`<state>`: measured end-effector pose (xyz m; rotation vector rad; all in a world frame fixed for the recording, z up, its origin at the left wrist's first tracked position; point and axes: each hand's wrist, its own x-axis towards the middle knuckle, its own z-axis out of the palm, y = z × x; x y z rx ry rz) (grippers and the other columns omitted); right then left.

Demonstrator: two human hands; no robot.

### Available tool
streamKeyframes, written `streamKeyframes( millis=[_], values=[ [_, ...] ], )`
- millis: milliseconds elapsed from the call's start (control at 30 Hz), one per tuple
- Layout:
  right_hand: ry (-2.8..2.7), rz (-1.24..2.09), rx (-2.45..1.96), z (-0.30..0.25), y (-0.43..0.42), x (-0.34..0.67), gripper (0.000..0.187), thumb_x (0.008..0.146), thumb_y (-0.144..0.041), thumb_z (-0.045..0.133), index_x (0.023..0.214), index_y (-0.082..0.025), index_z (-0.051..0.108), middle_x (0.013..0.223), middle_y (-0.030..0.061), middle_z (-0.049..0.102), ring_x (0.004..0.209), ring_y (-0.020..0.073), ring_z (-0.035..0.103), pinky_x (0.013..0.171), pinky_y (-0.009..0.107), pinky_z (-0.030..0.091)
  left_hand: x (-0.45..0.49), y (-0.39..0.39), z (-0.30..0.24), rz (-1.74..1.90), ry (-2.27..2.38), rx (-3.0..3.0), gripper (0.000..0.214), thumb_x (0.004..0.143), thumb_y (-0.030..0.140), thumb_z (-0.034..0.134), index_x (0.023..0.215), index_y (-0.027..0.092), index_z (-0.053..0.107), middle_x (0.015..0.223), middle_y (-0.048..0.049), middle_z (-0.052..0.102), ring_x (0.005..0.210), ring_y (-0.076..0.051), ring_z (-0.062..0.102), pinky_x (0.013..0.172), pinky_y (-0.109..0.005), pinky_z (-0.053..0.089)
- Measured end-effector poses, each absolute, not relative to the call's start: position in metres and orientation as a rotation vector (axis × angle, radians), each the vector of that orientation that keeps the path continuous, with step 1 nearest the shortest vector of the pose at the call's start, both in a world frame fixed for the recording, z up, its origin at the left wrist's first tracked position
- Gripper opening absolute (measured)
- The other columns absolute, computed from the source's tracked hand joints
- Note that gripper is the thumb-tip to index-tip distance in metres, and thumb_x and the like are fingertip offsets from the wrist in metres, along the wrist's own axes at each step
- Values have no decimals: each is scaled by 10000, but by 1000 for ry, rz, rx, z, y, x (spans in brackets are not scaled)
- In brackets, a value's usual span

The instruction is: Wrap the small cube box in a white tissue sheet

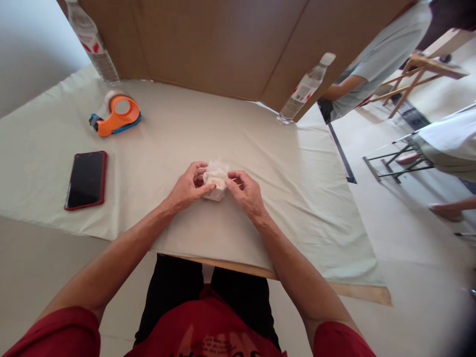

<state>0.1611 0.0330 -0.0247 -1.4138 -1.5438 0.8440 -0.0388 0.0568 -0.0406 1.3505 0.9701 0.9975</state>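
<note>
A small whitish packet (214, 191) lies on the cloth near the table's front edge, with a thin translucent flap or wrapper standing up at its far side. What is inside it cannot be made out. My left hand (189, 186) is closed around its left side, the thumb pressed across the top and the fingers behind. On the right side, my right hand (246, 191) pinches the packet's edge near the flap with thumb and fingertips; its other fingers are curled.
To the left lie a red-cased phone (86, 179) and an orange tape dispenser (119, 116). Water bottles (92, 44) (307, 89) stand against an upright cardboard panel (208, 44) at the back. Beyond the right edge are a seated person (372, 64) and a folding stool (403, 156).
</note>
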Motion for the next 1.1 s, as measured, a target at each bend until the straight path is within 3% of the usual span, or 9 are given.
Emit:
streamKeyframes(
  millis=[133,433,600,800,1100],
  values=[
    [-1566,921,-1365,-26,35,153,336,906,-456,537,1050,-193,687,980,55,719,822,177,611,738,292,478,-41,58,-40,958,1000,1409,561,711,408,794,1143,167,528,1048,-78,690,787,-138,648,672,-243,495],
    [-1613,1012,-1309,-32,44,153,342,911,-467,507,903,-205,726,875,32,701,859,203,619,814,293,464,-47,61,-36,817,989,1474,467,714,420,788,1075,153,658,877,-42,698,793,-170,653,702,-277,512],
    [-1609,1028,-1345,-29,45,152,353,907,-456,493,800,-191,700,742,16,630,723,172,557,692,274,428,-47,61,-38,812,973,1520,444,699,427,794,1026,151,675,877,-41,693,759,-157,635,701,-279,510],
    [-1608,1059,-1339,-26,44,150,341,899,-445,504,839,-189,722,736,10,639,704,162,562,668,267,437,-44,59,-33,804,952,1501,562,669,443,813,1116,143,652,985,-78,718,841,-192,673,743,-301,536],
    [-1677,1321,-1301,-19,48,160,330,911,-456,509,725,-207,619,565,-22,569,478,131,533,505,259,422,-46,58,-32,722,999,1494,680,634,481,833,1191,144,639,1052,-105,721,943,-253,691,779,-351,554]
  ],
)
